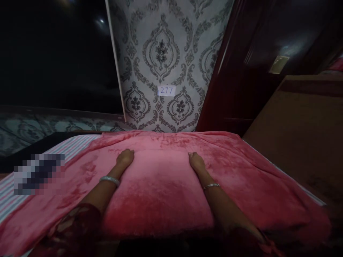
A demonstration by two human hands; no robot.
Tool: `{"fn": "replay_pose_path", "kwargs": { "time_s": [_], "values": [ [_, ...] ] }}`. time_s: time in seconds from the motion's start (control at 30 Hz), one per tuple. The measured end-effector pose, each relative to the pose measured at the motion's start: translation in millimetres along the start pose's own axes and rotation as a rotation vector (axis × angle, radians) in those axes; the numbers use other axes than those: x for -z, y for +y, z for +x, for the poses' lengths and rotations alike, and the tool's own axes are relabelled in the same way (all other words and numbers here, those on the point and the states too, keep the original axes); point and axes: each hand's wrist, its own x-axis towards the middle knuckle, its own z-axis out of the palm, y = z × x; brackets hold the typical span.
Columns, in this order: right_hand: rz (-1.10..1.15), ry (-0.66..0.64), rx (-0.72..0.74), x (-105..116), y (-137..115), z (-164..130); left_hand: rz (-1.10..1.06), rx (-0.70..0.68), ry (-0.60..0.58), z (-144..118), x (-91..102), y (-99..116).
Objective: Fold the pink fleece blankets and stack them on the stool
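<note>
A pink plush blanket (160,178) is spread over a surface in front of me, with darker red patches in its pile. A smoother panel of it lies between my forearms, its far edge running from one hand to the other. My left hand (125,158), below a pale bangle (109,180), is closed on the left end of that edge. At the right end my right hand (197,161) grips the same edge, thumb side up; a thin silver bangle (211,186) circles that wrist. Some fingertips are hidden in the fabric.
Striped cloth (77,144) shows beneath the blanket at the left, next to a blurred-out patch (39,175). A large dark screen (53,57) stands at the back left. Patterned wallpaper (162,39) carries a "277" label (166,90). A brown panel (294,135) borders the right side.
</note>
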Motion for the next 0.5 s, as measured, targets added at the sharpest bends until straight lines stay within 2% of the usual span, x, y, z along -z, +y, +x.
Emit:
{"fn": "replay_pose_path", "kwargs": {
  "time_s": [0.13, 0.5],
  "values": [
    [-0.022, 0.067, -0.046, -15, 7, -12, 0.066, 0.017, 0.056, -18, -9.7, -6],
    [-0.075, 0.077, -0.052, -13, 7, -17, 0.146, 0.006, 0.073, -23, -9.7, -7]
  ]
}}
